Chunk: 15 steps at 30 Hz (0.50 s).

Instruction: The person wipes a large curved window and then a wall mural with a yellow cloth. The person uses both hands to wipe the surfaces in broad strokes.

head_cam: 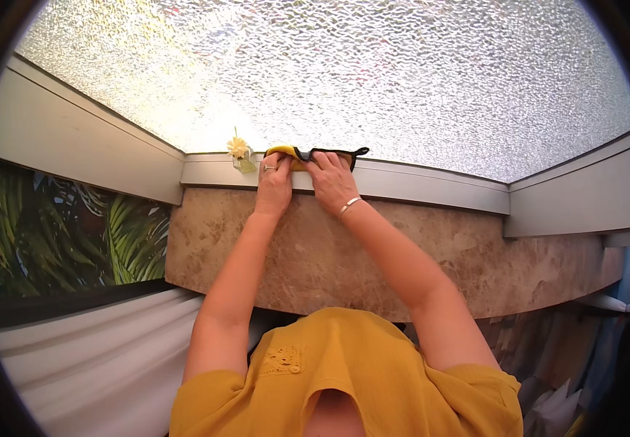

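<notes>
A yellow cloth (281, 149) with black edging and a small loop lies bunched at the lower rail of a window frame (429, 183). My left hand (275, 184), with a ring on one finger, grips the cloth's left part. Beside it, my right hand (333, 177) holds the right part, fingers curled into the fabric. A bracelet circles my right wrist. Just left of my left hand, a pale yellow flower (236, 146) stands in a small clear glass vase (245, 162) against the frame. My fingertips are partly hidden in the cloth's folds.
Bright textured glass (358, 71) rises behind the rail. A brown marble-look sill (336, 251) with a curved front edge lies under my forearms. Frame sides close in at left (85, 125) and right (571, 185). A leaf-patterned picture (69, 229) and white curtain (101, 355) are at left.
</notes>
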Tool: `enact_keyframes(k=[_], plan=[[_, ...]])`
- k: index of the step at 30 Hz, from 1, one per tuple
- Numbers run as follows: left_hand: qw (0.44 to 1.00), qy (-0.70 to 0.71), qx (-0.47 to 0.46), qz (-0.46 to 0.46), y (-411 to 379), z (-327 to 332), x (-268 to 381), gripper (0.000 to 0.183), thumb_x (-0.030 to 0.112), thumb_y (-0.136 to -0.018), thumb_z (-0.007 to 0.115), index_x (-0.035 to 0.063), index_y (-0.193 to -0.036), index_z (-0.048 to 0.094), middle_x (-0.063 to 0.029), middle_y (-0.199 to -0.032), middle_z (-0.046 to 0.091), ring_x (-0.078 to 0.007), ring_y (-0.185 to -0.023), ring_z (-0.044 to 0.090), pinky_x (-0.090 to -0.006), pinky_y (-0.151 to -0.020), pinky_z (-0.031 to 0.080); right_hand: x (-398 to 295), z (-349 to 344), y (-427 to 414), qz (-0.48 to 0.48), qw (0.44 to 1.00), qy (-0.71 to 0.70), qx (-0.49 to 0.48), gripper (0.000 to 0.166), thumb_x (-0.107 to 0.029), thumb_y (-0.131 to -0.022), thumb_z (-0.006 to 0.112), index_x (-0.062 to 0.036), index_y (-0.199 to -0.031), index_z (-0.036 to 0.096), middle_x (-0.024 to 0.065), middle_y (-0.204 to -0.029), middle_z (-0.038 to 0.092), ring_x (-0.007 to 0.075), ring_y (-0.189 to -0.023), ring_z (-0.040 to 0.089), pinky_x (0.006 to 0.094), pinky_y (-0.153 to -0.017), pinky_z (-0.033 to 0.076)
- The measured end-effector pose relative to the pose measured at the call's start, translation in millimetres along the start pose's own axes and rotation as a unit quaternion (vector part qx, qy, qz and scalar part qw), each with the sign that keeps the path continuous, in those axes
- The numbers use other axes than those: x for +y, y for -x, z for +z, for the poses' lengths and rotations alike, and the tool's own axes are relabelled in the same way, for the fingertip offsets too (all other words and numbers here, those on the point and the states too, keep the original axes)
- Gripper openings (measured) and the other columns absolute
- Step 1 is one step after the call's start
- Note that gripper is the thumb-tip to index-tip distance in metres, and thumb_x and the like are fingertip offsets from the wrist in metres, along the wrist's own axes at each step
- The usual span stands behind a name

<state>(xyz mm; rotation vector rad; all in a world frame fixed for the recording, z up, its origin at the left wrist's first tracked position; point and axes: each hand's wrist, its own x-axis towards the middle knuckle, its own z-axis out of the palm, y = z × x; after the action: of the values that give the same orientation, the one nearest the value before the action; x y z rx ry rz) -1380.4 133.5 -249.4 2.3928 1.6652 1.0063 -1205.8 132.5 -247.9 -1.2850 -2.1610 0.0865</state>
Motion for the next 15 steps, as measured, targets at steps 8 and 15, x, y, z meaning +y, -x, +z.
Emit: enact_keyframes(k=[8,15], plan=[[0.996,0.088,-0.018,0.001,43.3,5.4,51.8,0.035,0.010,-0.092,0.064,-0.0016,-0.125,0.065,-0.0181,-0.130,0.059,-0.0380,-0.125,0.052,-0.0440,-0.108,0.042,19.6,-34.5,35.2,0.006,0.992,-0.123,-0.011,0.015,-0.021,-0.092,0.061,-0.0131,-0.104,0.067,0.0064,-0.114,0.062,0.0282,-0.110,0.056,0.0437,-0.093,0.044],[0.989,0.067,-0.111,0.067,16.2,58.0,134.4,0.055,0.022,-0.093,0.066,0.0037,-0.142,0.052,-0.0187,-0.149,0.046,-0.0381,-0.141,0.038,-0.0469,-0.117,0.032,93.1,-89.5,69.7,0.147,0.989,-0.004,0.019,0.011,-0.019,-0.090,0.066,-0.0119,-0.099,0.065,0.0069,-0.110,0.062,0.0298,-0.107,0.056,0.0441,-0.091,0.044]])
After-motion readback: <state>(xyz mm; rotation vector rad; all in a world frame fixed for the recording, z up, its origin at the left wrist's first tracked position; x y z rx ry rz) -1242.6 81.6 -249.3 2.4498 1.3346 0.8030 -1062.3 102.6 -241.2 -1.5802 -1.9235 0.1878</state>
